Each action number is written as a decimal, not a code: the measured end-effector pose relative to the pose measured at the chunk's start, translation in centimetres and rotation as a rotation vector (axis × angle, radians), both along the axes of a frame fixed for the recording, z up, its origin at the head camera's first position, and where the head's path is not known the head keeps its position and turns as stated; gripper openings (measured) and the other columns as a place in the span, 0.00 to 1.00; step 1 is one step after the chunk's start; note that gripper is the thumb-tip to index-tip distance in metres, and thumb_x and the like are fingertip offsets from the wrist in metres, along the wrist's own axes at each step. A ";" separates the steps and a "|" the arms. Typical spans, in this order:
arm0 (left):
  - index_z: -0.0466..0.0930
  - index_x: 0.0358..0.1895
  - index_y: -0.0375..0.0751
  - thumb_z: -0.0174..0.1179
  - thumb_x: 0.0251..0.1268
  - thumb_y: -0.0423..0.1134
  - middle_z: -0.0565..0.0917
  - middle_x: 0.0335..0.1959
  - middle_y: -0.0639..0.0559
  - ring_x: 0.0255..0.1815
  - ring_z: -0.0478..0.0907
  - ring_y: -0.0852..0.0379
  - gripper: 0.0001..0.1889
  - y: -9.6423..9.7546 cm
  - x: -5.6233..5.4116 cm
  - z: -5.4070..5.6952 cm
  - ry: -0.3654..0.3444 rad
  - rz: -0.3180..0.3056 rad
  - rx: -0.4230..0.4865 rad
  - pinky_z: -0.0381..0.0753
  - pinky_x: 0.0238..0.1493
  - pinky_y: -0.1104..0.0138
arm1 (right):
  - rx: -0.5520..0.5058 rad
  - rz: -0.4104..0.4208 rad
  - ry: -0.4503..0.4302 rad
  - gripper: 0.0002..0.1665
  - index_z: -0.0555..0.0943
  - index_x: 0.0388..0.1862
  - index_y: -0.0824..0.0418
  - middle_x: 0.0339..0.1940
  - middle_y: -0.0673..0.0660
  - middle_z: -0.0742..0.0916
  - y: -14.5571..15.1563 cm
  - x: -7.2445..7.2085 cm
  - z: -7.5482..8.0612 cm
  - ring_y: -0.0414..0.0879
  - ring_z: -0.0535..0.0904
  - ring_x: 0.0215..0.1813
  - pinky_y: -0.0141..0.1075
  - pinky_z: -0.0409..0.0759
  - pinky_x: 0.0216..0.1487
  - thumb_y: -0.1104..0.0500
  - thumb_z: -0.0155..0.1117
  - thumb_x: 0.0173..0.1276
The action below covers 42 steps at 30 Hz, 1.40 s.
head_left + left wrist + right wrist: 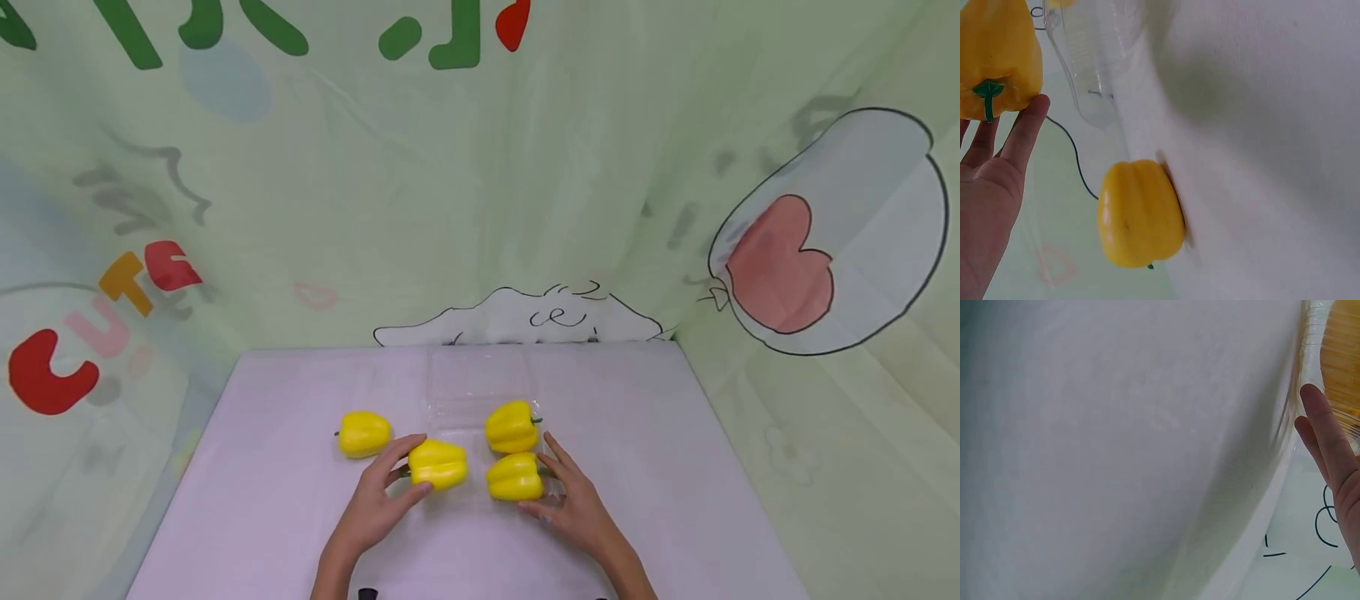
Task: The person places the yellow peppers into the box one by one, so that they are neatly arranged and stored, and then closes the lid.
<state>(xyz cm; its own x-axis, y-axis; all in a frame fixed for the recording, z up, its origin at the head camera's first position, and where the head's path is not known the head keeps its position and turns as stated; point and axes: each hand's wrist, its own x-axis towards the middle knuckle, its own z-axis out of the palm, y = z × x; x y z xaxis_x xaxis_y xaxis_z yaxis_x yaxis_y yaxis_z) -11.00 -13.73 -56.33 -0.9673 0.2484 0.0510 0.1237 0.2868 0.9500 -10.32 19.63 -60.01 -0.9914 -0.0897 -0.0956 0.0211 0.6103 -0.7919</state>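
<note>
On the table (300,500), the left hand (375,508) grasps a yellow pepper (438,464) with curled fingers (408,497), thumb below and fingers over its far side, at the near left edge of a clear tray (465,392). The right hand (573,500) lies with straight, released fingers (555,454) against the tray's right side, beside the near pepper in the tray (514,477); a second one (512,426) sits just behind it. A fourth pepper (363,433) lies on the table left of the held one, apart from it.
</note>
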 end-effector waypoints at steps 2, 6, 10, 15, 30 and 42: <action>0.74 0.73 0.64 0.75 0.64 0.46 0.77 0.75 0.52 0.74 0.76 0.54 0.34 0.4 -0.2 -0.1 -0.001 -0.019 0.000 0.82 0.73 0.59 | -0.001 0.004 -0.004 0.55 0.74 0.77 0.61 0.90 0.51 0.59 0.0 -0.1 0.1 0.57 0.80 0.72 0.45 0.90 0.60 0.47 0.88 0.53; 0.73 0.73 0.63 0.75 0.64 0.47 0.77 0.75 0.54 0.76 0.75 0.53 0.34 1.0 -0.5 -0.4 -0.013 -0.046 -0.016 0.79 0.76 0.54 | -0.013 0.008 -0.013 0.55 0.74 0.77 0.61 0.90 0.51 0.59 0.0 -0.2 0.2 0.57 0.80 0.73 0.43 0.91 0.58 0.48 0.88 0.53; 0.73 0.74 0.61 0.75 0.64 0.48 0.76 0.76 0.53 0.77 0.74 0.52 0.34 1.4 -0.6 -0.6 -0.028 -0.061 -0.024 0.76 0.78 0.52 | -0.013 0.009 -0.012 0.55 0.74 0.77 0.61 0.90 0.52 0.59 0.1 -0.2 0.2 0.58 0.80 0.72 0.41 0.91 0.57 0.48 0.88 0.53; 0.73 0.74 0.60 0.74 0.65 0.48 0.76 0.76 0.51 0.77 0.74 0.50 0.35 1.5 -0.7 -0.7 -0.025 -0.070 -0.040 0.76 0.78 0.52 | -0.010 0.013 -0.009 0.55 0.74 0.77 0.61 0.90 0.52 0.59 0.1 -0.3 0.1 0.58 0.80 0.72 0.41 0.91 0.57 0.47 0.88 0.53; 0.73 0.75 0.50 0.75 0.65 0.47 0.78 0.74 0.54 0.75 0.77 0.51 0.35 2.1 -1.0 -1.4 0.013 -0.094 -0.143 0.77 0.77 0.55 | -0.015 0.005 -0.003 0.54 0.74 0.77 0.60 0.90 0.50 0.59 0.0 -0.3 0.1 0.58 0.81 0.72 0.43 0.91 0.59 0.49 0.88 0.54; 0.74 0.75 0.45 0.75 0.64 0.47 0.77 0.74 0.56 0.75 0.76 0.54 0.36 2.3 -1.2 -1.7 0.053 -0.102 -0.214 0.76 0.78 0.54 | -0.006 0.008 -0.006 0.54 0.74 0.77 0.60 0.90 0.50 0.59 0.0 -0.1 0.1 0.58 0.81 0.73 0.45 0.90 0.60 0.48 0.88 0.53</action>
<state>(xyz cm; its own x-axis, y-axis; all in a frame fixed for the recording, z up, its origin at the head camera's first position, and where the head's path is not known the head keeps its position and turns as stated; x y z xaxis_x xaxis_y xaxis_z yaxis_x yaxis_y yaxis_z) -12.20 -11.44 -58.02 -0.9340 0.3554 0.0368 0.2106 0.4644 0.8602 -10.41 19.64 -59.91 -0.9901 -0.0982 -0.1007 0.0208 0.6060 -0.7952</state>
